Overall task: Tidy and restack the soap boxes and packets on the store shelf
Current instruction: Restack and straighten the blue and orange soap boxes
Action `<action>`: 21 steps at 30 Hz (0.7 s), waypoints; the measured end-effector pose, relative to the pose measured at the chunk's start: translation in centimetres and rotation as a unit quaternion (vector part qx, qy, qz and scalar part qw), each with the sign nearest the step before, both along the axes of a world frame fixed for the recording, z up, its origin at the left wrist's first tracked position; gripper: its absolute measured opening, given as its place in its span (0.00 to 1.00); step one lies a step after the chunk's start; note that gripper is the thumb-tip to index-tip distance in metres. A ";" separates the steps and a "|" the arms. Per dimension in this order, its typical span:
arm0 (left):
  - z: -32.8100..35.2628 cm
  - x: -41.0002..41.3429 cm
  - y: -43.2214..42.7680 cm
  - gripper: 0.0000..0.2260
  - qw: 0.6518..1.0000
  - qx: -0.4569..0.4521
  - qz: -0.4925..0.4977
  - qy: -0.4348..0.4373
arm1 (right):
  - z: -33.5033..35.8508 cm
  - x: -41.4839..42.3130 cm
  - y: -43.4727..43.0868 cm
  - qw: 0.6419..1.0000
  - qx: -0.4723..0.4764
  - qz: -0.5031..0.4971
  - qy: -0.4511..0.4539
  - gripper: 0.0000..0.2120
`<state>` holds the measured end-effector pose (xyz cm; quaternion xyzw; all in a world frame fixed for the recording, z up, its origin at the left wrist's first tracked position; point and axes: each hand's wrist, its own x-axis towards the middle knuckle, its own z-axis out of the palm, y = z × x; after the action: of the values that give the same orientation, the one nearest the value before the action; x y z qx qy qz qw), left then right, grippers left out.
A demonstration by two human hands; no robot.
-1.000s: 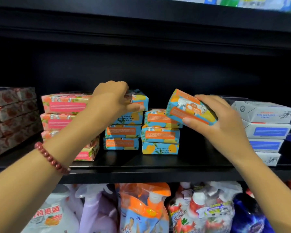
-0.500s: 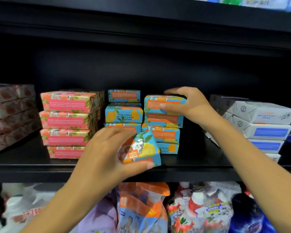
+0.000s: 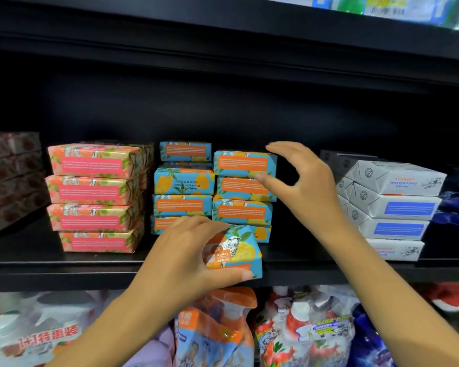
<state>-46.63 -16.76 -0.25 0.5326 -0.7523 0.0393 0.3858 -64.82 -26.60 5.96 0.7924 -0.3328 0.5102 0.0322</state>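
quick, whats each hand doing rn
Left hand: holds a blue soap box.
Right hand: open, holds nothing, at the blue stack.

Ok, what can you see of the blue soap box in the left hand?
The blue sulfur soap box is a paper-wrapped carton printed with yellow fruit, green leaves and an orange label reading Sulfur. It is tilted at the front edge of the black shelf, before the matching stacks. The left hand grips it, thumb underneath.
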 end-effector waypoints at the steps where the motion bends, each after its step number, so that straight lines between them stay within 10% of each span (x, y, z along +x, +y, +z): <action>1: -0.1 -0.1 -0.3 0.41 1.000 0.000 -0.002 -0.009 | -0.9 -0.7 0.8 1.000 -0.023 -0.004 -0.009 0.22; 11: -0.3 -2.2 -2.8 0.31 0.997 -0.028 -0.021 -0.070 | -10.0 -5.6 4.3 0.986 0.152 -0.057 0.032 0.16; 21: -0.5 -0.4 -1.4 0.13 0.993 -0.066 -0.037 -0.086 | -11.6 -5.6 4.7 0.979 0.136 -0.106 0.108 0.22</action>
<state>-47.01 -18.19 -0.72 0.4726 -0.7974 0.1202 0.3556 -70.38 -21.87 -5.66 0.8002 -0.4752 0.3655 0.0140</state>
